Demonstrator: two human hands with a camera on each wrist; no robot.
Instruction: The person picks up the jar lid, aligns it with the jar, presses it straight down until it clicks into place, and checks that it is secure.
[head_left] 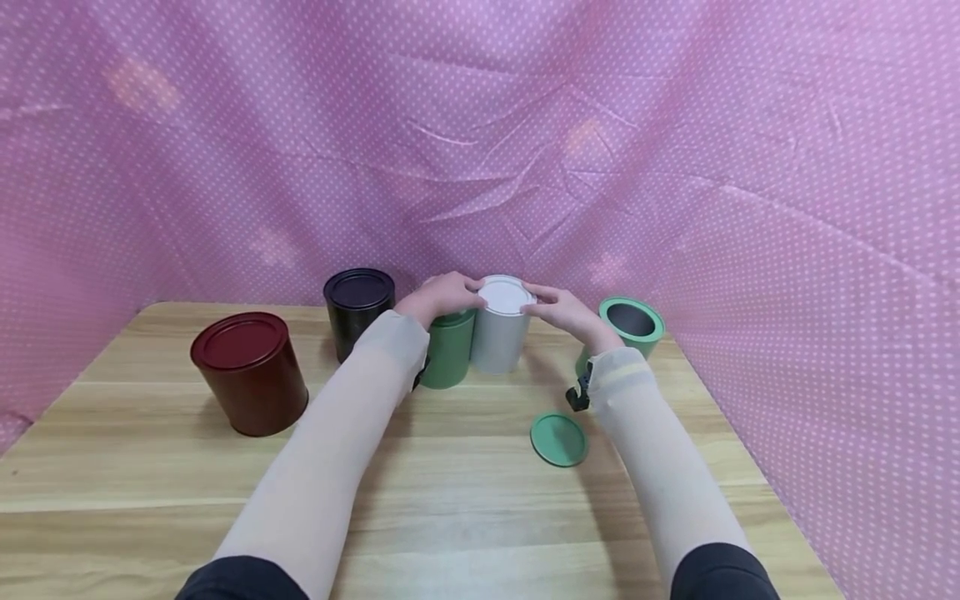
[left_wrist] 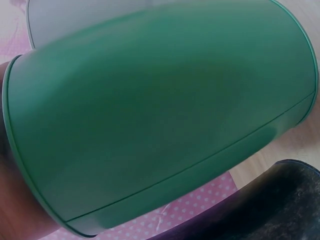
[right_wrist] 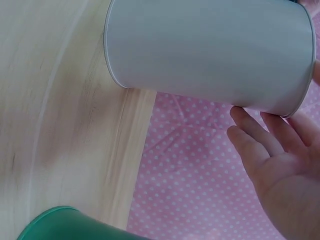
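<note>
While both hands meet over the grey tin (head_left: 501,329) near the back middle of the worktop (head_left: 450,500), it is worth reading the row from the left. A dark red tin (head_left: 250,372) stands lidded at the left, well apart from the work, with a black tin (head_left: 358,307) behind it. Next comes the closed green tin (head_left: 448,350), touching or just beside the grey one. The left hand (head_left: 442,296) reaches over this green tin, its fingers curled onto the rim of the grey tin's white lid (head_left: 504,294). The right hand (head_left: 564,310) comes in from the other side, fingertips on the lid's edge, fingers fairly straight in the right wrist view (right_wrist: 280,165); whether they truly pinch I cannot tell. Further right lie a loose green lid (head_left: 558,439), flat on the wood, and an open green tin (head_left: 630,327).

To my eye, the lid wants even pressure on opposite edges so it moves level. The left forearm should stay lifted, lest it nudge the green tin.
</note>
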